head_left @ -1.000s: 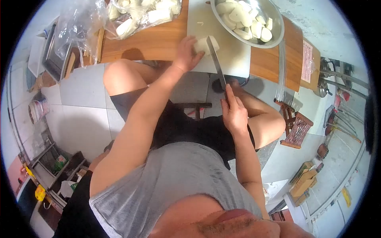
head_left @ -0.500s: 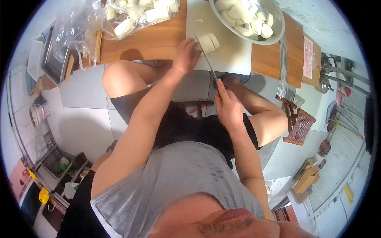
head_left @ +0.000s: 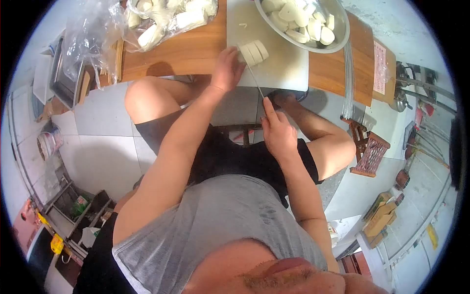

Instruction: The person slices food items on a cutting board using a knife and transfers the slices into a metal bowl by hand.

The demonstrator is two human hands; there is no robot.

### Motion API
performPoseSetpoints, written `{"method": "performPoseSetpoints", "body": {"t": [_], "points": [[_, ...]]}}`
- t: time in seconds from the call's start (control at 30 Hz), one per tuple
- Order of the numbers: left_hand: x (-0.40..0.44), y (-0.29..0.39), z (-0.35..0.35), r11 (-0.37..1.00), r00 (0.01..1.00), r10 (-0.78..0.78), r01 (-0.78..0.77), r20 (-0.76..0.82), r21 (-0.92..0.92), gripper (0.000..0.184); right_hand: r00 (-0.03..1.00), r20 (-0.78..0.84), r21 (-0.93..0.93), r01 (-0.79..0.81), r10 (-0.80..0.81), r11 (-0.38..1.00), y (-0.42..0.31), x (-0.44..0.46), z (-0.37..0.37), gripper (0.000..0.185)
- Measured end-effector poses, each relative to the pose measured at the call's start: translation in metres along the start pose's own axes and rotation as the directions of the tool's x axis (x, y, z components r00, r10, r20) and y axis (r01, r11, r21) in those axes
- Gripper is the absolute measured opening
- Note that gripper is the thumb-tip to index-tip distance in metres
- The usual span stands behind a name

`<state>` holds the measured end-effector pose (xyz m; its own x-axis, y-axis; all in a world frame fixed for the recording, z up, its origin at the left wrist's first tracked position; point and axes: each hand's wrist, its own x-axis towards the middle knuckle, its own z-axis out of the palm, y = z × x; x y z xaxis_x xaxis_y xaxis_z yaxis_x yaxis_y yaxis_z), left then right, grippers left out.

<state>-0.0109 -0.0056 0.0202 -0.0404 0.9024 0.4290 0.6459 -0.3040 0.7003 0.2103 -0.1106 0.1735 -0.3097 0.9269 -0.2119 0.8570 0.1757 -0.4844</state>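
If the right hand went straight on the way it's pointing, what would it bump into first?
With the knife leading, the right hand would probably meet the sliced white chunk on the pale cutting board first; if it's lower than it looks, the board's near edge.

The scene is brightly lit, its light source out of view. A broad soft shadow darkens the pale floor (head_left: 100,108), and a smaller one falls on the wooden desk (head_left: 188,54). Glints streak the clear plastic bag (head_left: 93,34) and the metal bowl's rim (head_left: 344,36); the wall (head_left: 387,17) at upper right looks washed out. Wide-lens distortion bends straight lines, black fills the corners, and small items near the edges turn too soft to make out.
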Motion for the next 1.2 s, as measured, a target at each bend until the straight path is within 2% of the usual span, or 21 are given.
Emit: {"method": "performPoseSetpoints", "body": {"t": [0.23, 0.33, 0.47, 0.63, 0.83, 1.03, 1.13, 1.2], "points": [[-0.002, 0.001, 0.002, 0.996, 0.996, -0.082, 0.082, 0.018, 0.026, 0.045, 0.998, 0.044, -0.042, -0.046, 0.048, 0.998, -0.009, 0.004, -0.003, 0.058], [-0.004, -0.004, 0.007, 0.996, 0.998, -0.066, 0.066, -0.002, -0.053, 0.045, 0.997, 0.053, -0.042, -0.057, 0.059, 0.998, -0.01, 0.004, -0.005, 0.058], [-0.004, -0.004, 0.005, 0.998, 0.999, -0.052, 0.051, -0.002, -0.033, 0.044, 1.0, 0.022, -0.01, -0.017, 0.017, 1.0, -0.008, 0.004, -0.003, 0.058], [-0.004, -0.006, 0.006, 0.998, 0.999, -0.046, 0.046, 0.002, -0.049, 0.043, 0.998, 0.056, -0.017, -0.02, 0.021, 1.0, -0.008, 0.006, -0.005, 0.058], [-0.004, -0.006, 0.007, 0.999, 0.999, -0.029, 0.028, 0.015, 0.044, 0.041, 0.996, 0.082, -0.066, -0.021, 0.026, 0.998, -0.022, 0.037, -0.001, 0.055], [-0.004, -0.004, 0.006, 0.999, 0.998, 0.009, -0.011, -0.055, -0.037, 0.04, 0.996, 0.082, -0.058, -0.022, 0.026, 0.998, -0.017, 0.02, -0.001, 0.053], [-0.006, -0.013, 0.012, 0.999, 0.996, 0.054, -0.054, -0.066, 0.006, 0.038, 0.993, 0.103, -0.094, -0.039, 0.049, 0.995, -0.018, 0.021, 0.001, 0.055], [0.002, -0.006, 0.007, 0.999, 0.998, 0.031, -0.031, -0.046, 0.019, 0.037, 0.995, 0.089, -0.115, -0.038, 0.048, 0.993, -0.024, 0.043, 0.002, 0.056]]}}
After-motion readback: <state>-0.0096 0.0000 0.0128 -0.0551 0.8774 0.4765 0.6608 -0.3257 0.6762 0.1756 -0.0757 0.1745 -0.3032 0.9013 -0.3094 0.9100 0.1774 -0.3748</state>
